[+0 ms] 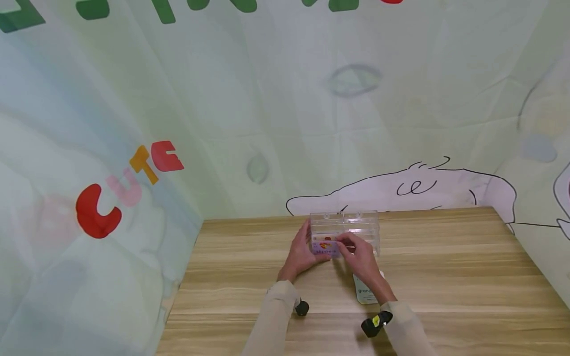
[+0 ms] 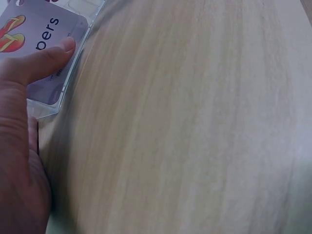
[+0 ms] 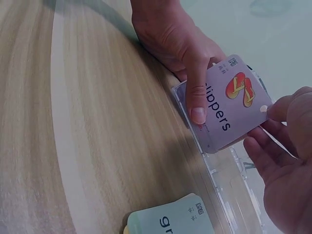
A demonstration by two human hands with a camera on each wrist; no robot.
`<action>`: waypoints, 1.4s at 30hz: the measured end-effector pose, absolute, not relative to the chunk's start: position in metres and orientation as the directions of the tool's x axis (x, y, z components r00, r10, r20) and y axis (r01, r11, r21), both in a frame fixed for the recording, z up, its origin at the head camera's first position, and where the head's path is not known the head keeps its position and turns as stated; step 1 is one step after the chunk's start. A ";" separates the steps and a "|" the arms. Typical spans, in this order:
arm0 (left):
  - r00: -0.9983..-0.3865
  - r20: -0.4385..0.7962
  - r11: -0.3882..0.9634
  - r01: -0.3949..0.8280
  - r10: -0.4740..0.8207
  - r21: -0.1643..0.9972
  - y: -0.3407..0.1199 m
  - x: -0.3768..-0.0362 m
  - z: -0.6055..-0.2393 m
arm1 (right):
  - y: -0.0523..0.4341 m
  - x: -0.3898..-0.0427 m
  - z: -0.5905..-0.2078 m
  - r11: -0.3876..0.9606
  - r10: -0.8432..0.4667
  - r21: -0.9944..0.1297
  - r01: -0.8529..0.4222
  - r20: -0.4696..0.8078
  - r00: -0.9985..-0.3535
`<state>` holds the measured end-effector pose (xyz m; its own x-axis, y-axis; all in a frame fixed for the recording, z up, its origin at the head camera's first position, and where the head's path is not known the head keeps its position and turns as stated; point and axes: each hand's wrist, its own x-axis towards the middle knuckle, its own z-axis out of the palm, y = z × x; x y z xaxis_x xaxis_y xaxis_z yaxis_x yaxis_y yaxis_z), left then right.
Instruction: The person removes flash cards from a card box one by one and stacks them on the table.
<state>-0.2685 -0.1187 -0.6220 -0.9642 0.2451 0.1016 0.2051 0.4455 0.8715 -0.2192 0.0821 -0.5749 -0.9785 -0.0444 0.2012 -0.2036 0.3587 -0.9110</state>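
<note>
A clear plastic compartment box (image 1: 361,223) stands near the table's back edge. In its left front part sits a purple flash card (image 3: 231,109) printed "slippers" with red and yellow flip-flops. My left hand (image 1: 299,256) grips the box's left end, its thumb (image 2: 46,61) lying across the card's lower face. At the card's right edge, near a punched hole, my right hand (image 1: 359,258) pinches the corner between thumb and fingers (image 3: 261,151). Another card edge shows behind the front one. How deep the cards sit is hard to tell.
Pale green cards (image 1: 366,294) with "gran..." on top lie on the wooden table (image 1: 445,277), under my right wrist and in front of the box. A printed fabric backdrop (image 1: 285,123) rises behind and left of the table.
</note>
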 end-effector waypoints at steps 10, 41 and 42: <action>-0.956 0.137 0.439 0.242 0.258 0.865 -0.119 -0.268 -0.624 | 0.084 -0.220 -0.577 0.366 -0.043 -0.900 -0.237 0.238 -0.970; -0.960 0.119 0.434 0.222 0.252 0.873 -0.117 -0.267 -0.620 | 0.128 -0.202 -0.561 0.411 0.002 -0.890 -0.196 0.215 -0.977; -0.960 0.118 0.440 0.222 0.252 0.870 -0.117 -0.267 -0.620 | 0.130 -0.201 -0.561 0.420 -0.001 -0.889 -0.185 0.204 -0.979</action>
<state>-0.2667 -0.1175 -0.6200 -0.9605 0.2523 0.1177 0.2222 0.4397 0.8702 -0.2013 0.1296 -0.5614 -0.9791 -0.0005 0.2036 -0.1850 0.4198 -0.8886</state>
